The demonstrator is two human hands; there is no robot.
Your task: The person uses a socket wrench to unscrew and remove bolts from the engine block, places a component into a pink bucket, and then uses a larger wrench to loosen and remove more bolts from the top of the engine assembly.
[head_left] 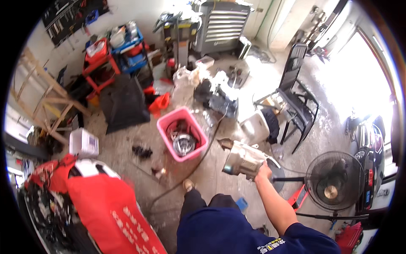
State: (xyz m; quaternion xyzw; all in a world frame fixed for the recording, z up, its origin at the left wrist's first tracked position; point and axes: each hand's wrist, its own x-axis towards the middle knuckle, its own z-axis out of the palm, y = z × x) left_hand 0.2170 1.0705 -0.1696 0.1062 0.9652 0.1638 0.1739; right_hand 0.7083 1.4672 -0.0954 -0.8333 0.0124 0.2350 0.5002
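My right hand [264, 171], at the end of an outstretched arm, grips the edge of a silver cast-metal housing [242, 161]. The housing is bulky and roughly cylindrical, and it hangs tilted above the floor, right of the pink bin. My fingers are closed on it, partly hidden behind its near right side. Inside the pink bin [163, 134] lie a round shiny metal part [184, 145] and darker parts. Nowhere in the picture does my left hand show.
A red cover [99, 207] lies over a vehicle at lower left. A pedestal fan [334, 180] and a black chair [296, 101] stand to the right. A dark hose [190, 171] crosses the floor. Farther off are a grey tool cabinet [220, 27] and a white bucket [83, 143].
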